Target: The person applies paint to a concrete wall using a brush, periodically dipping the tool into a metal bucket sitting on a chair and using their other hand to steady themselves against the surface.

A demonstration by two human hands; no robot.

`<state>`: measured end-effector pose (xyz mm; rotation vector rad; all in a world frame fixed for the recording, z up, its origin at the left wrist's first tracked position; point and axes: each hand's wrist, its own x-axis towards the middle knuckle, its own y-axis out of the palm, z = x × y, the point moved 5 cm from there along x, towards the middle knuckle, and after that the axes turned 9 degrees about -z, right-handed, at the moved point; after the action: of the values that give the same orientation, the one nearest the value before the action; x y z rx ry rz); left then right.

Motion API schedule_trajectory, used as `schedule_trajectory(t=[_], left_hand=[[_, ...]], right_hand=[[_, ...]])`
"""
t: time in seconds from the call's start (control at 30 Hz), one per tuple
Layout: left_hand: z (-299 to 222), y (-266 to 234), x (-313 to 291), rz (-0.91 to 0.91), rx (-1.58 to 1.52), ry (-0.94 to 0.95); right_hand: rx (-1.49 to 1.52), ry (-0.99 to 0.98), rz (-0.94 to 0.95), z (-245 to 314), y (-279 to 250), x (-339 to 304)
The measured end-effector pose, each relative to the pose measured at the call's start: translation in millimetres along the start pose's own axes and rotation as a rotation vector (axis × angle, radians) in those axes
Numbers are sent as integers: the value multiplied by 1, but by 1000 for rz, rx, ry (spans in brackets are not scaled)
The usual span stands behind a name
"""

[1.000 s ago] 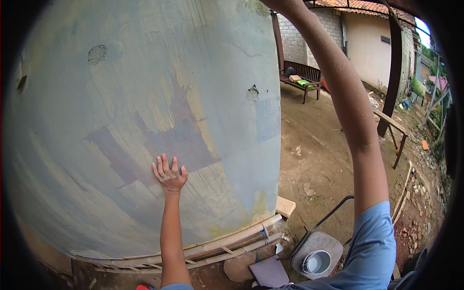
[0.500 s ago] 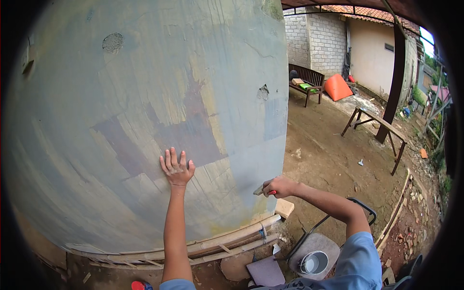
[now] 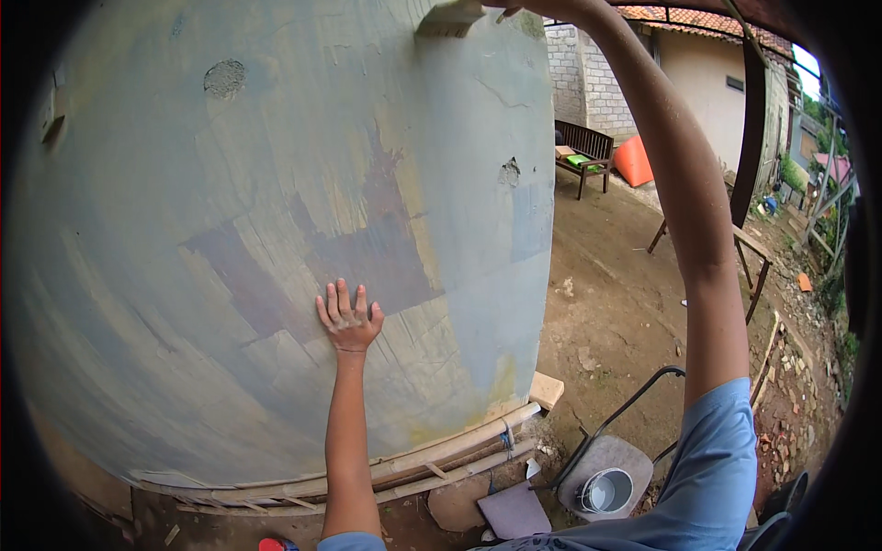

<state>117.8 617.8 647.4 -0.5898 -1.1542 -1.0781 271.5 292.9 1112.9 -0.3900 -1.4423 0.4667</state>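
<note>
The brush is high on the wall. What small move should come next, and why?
Probably a downward stroke of the brush along the wall: the right hand holds it high, at the picture's upper edge, unobstructed wall runs beneath it, and the left hand lies spread on the wall lower down, left of that path.

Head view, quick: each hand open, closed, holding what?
Left hand: open, fingers spread on the wall, holding nothing.
Right hand: closed, holding the brush; top edge cuts off part of the grip.
</note>
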Motion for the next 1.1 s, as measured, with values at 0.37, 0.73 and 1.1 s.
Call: schedule_trajectory(t=[0.37, 0.73, 1.1], left_hand=[[13, 1, -5, 11, 7, 8], [4, 5, -5, -6, -12, -30], [4, 3, -5, 4, -23, -24]], right_hand=[[-411, -283, -429, -37, 166, -183], [-26, 357, 574, -30, 392, -618], [160, 234, 477, -36, 219, -226]])
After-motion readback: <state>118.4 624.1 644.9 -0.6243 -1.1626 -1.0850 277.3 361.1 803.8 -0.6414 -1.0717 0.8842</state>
